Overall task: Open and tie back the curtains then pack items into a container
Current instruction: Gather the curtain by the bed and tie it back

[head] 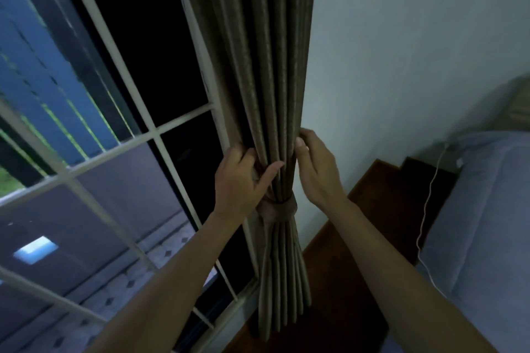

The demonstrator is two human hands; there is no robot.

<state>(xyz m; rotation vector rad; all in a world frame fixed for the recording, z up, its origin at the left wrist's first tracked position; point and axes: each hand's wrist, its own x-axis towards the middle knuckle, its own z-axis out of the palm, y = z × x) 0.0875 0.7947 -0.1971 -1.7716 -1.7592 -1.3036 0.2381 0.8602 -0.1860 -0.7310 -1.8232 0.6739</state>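
Head view: curtain (269, 66) hangs gathered between the hands, beside the window grille (156, 130). Left hand (242, 180) curls round its window-side edge, thumb laid across the front pleats. Right hand (317, 169) pinches the wall-side fold. Tieback (288, 206) cinches the bundle just below both grips. Best to even the pleats above the band without loosening it.

- The curtain (258, 66) was matt, finely textured brown cloth.
- Its tieback (282, 209) was the same cloth.
- The floor (344, 281) was smooth reddish wood.
- The bedcover (481, 223) was soft blue fabric.
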